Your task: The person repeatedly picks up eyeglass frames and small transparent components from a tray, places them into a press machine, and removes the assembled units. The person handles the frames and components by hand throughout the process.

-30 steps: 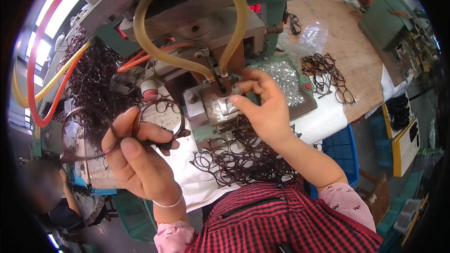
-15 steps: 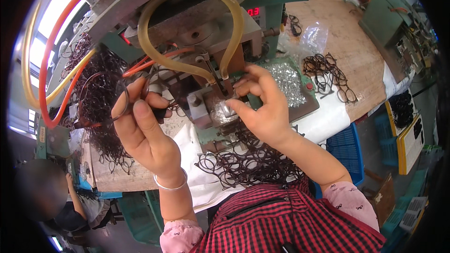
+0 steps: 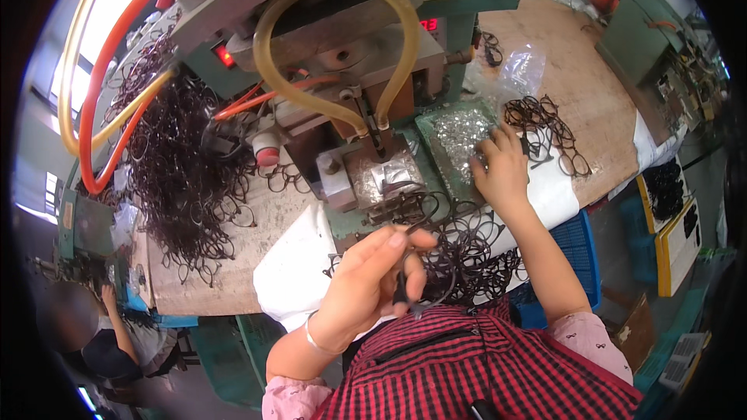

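My left hand is closed on a dark eyeglass frame, held in front of the press above a heap of similar frames. Part of the held frame is hidden by my fingers. My right hand reaches over the right edge of a green tray of small shiny metal pieces. Its fingers are bent and apart, with the tips at the pieces; no piece shows between them. Between the hands and the machine, the metal fixture of the press stands uncovered.
A yellowish hose loops in front of the press head. Left of it hangs a large tangle of dark frames, near a red button. More frames lie right of the tray. A blue crate stands below the table edge.
My left hand has come down and right, away from the left side of the press, with the eyeglass frame. My right hand has left the fixture and moved right to the tray of metal pieces.
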### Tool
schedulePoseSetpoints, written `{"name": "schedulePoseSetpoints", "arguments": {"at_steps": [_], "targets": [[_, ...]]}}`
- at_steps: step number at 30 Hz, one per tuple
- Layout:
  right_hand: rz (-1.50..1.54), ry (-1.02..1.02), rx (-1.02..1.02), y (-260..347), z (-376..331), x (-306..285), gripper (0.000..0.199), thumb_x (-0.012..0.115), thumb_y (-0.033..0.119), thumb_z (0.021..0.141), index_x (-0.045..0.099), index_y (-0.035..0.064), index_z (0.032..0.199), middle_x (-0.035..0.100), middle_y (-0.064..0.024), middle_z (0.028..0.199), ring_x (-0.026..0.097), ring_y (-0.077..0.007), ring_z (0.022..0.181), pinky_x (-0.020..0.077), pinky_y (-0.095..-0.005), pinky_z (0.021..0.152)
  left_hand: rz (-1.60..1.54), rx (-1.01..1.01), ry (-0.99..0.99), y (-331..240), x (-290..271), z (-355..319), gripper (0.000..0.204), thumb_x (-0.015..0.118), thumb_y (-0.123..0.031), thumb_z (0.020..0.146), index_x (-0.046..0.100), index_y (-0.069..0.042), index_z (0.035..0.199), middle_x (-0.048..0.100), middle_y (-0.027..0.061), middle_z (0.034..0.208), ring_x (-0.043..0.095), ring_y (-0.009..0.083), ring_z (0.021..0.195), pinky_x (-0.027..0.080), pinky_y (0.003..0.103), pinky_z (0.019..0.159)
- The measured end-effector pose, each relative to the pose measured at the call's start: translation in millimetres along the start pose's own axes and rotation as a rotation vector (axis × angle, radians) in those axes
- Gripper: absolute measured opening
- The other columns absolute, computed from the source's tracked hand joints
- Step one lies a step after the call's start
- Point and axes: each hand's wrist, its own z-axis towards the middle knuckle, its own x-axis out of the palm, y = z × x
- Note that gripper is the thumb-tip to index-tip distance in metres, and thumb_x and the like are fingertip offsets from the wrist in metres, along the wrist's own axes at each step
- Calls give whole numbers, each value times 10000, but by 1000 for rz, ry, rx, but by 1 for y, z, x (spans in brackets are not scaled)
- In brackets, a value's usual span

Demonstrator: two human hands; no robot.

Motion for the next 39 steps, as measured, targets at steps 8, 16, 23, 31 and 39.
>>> {"name": "schedulePoseSetpoints", "arguments": {"at_steps": [8,16,23,31,39], "targets": [[364,-154,96,-12,16,9,75,678,79,764,653,38,821,664,-123,909,616,-324,915,492,-410,772,-83,11,-109,12,3,26,371,401,-306,1045,604,-8,1136,566,28,641,461,89,468,328,208,389],[705,-69,302,-5,14,8,121,688,81,835,715,10,928,708,-92,839,664,-172,774,506,-281,725,95,64,-50,26,-10,26,420,385,-335,1056,550,-25,1285,618,48,703,566,111,503,400,195,420],[690,70,228,-19,9,-13,155,674,43,842,702,3,989,696,-64,876,631,-115,798,498,-237,739,1286,130,-422,86,-68,-26,510,706,-326,877,595,72,1174,668,246,863,681,336,762,550,352,697],[579,211,134,-22,48,-18,158,691,47,807,705,-4,956,718,-110,915,671,-187,855,503,-297,805,1114,222,650,103,-39,8,480,607,-312,932,544,6,1286,661,218,1111,637,409,948,510,434,883],[892,186,116,-7,5,-53,133,704,5,798,724,23,928,713,-61,918,650,-146,855,506,-271,798,1530,377,-1145,-29,-201,86,231,625,-255,847,727,-49,871,692,206,869,672,389,824,535,447,711]]}}
